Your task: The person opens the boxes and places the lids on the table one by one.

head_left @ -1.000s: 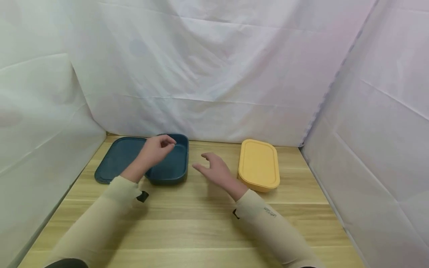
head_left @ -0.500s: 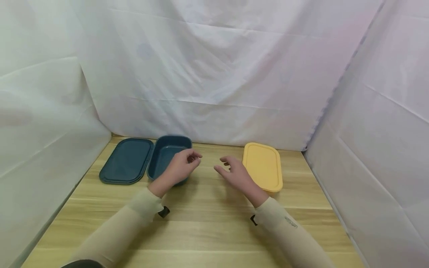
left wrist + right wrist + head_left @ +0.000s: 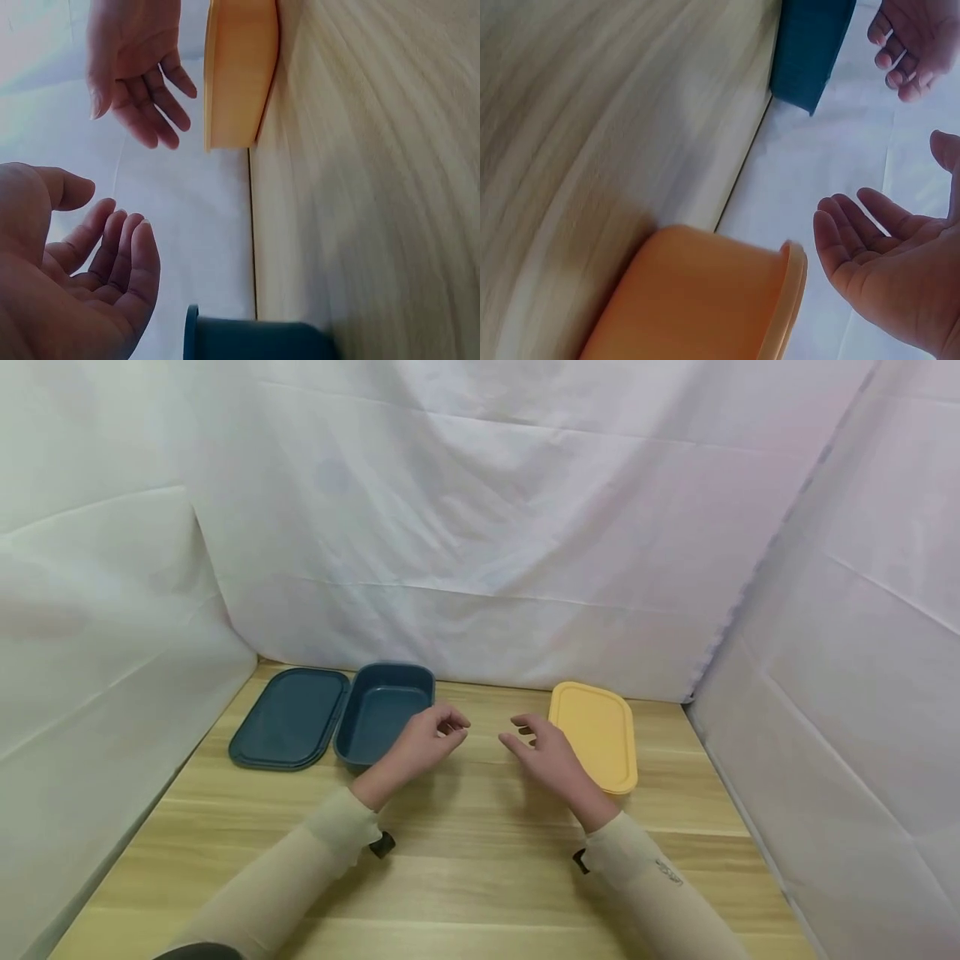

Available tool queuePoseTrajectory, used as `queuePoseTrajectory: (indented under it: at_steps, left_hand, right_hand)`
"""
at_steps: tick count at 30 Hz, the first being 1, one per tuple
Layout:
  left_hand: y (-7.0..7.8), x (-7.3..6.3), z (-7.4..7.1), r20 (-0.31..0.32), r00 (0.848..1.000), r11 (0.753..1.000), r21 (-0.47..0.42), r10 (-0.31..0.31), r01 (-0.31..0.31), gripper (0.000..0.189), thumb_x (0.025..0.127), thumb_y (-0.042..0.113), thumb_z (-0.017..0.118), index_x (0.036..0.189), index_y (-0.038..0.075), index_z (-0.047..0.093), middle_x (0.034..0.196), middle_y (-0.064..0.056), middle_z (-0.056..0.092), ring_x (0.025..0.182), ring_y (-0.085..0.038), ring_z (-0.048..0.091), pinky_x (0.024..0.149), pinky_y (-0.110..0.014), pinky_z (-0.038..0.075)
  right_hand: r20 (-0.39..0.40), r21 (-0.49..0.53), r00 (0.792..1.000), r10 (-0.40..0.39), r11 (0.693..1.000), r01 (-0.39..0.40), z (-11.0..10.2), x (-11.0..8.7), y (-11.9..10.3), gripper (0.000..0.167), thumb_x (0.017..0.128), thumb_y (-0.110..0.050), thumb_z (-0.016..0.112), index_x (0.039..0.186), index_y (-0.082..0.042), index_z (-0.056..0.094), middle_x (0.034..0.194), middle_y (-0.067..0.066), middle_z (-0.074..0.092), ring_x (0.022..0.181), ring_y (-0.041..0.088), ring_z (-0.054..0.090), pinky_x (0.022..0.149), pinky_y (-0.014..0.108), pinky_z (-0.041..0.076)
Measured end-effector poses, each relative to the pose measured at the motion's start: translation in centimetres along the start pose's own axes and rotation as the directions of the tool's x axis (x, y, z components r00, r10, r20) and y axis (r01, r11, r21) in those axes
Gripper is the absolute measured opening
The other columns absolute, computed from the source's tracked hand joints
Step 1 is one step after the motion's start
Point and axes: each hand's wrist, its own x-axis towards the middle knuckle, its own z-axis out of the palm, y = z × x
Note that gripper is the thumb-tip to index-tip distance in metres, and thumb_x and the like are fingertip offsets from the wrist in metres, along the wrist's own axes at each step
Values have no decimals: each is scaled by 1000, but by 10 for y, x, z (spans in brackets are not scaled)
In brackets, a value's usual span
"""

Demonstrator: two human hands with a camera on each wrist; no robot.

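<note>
My left hand (image 3: 420, 743) hovers over the table near the front right corner of a dark blue rectangular food container (image 3: 382, 714), its fingers loosely curled around nothing. The container stands uncovered, and its inside shows bare. Its flat blue lid (image 3: 288, 718) lies on the table just to the left. Held in the air left of a yellow lidded container (image 3: 596, 735), my right hand (image 3: 551, 756) has thumb and fingers apart with nothing between them. Both palms face each other in the left wrist view, where the yellow container (image 3: 240, 75) shows its side wall.
A wood-grain table (image 3: 480, 877) carries both containers near its back edge. White cloth hangs behind (image 3: 480, 527) and along both sides, close to the table's edges. Dark straps show at both cuffs.
Both hands have moved to the right, the left one from above the blue container to beside its front right corner. The view has shifted slightly; the containers and lid stay put.
</note>
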Motion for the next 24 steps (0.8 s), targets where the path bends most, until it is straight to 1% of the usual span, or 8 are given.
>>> queuePoseTrajectory:
  at_steps: [3,7,11,13,15,17,20,24]
  left_hand:
    - [2,2,7,10,1000,1000,-16,4,-3,10,111,18,70,119,19,77,112,4,72,102,-16,67,84,-41,60]
    - [3,5,19,37,999,999,-43,27,-25,12,111,18,69,119,17,77,111,3,73,101,-16,67,83,-40,60]
    - [5,12,35,77,996,996,-74,52,-46,14,111,17,68,122,14,76,113,0,72,101,-17,67,85,-40,60]
    - [6,16,45,100,994,995,-86,50,-41,16,111,16,67,124,10,75,114,-2,72,101,-18,67,86,-40,60]
    - [8,21,55,123,992,995,-96,39,-27,20,110,16,67,126,6,74,115,-4,71,100,-18,67,87,-39,60]
    - [9,25,65,136,990,994,-106,24,-10,25,110,17,67,129,2,72,115,-5,70,99,-19,67,87,-39,59]
    - [12,32,79,130,991,994,-109,-14,29,31,110,23,68,132,1,70,115,-5,69,98,-18,67,87,-38,59]
    - [14,40,93,111,992,991,-111,-62,74,37,110,30,68,135,2,68,117,-4,69,97,-17,67,83,-37,59]
  right_hand:
    - [-14,2,1000,-12,1000,12,-9,1,4,63,111,-54,65,151,-6,63,152,17,64,137,34,62,111,57,53]
    - [-43,14,999,-5,1000,6,-29,3,13,58,112,-49,66,151,-5,63,150,16,65,134,35,64,109,56,54]
    - [-101,7,995,-1,1000,2,-56,9,32,56,113,-45,66,148,-2,65,144,17,68,132,37,65,106,56,56]
    - [-133,-7,991,8,1000,-9,-71,14,44,56,114,-43,65,146,2,65,142,19,69,132,38,65,108,56,55]
    - [-162,-29,986,35,999,-40,-86,18,57,57,114,-44,63,145,4,64,141,21,69,133,41,64,109,58,54]
    - [-181,-54,980,80,994,-91,-102,20,70,59,115,-47,60,146,4,63,141,24,68,135,43,62,111,60,51]
    - [-198,-65,968,156,983,-172,-122,22,89,64,116,-52,55,148,2,60,144,27,64,137,46,59,113,63,48]
    - [-197,-28,949,248,966,-258,-138,24,111,64,116,-50,52,151,4,57,147,29,59,136,48,56,113,64,47]
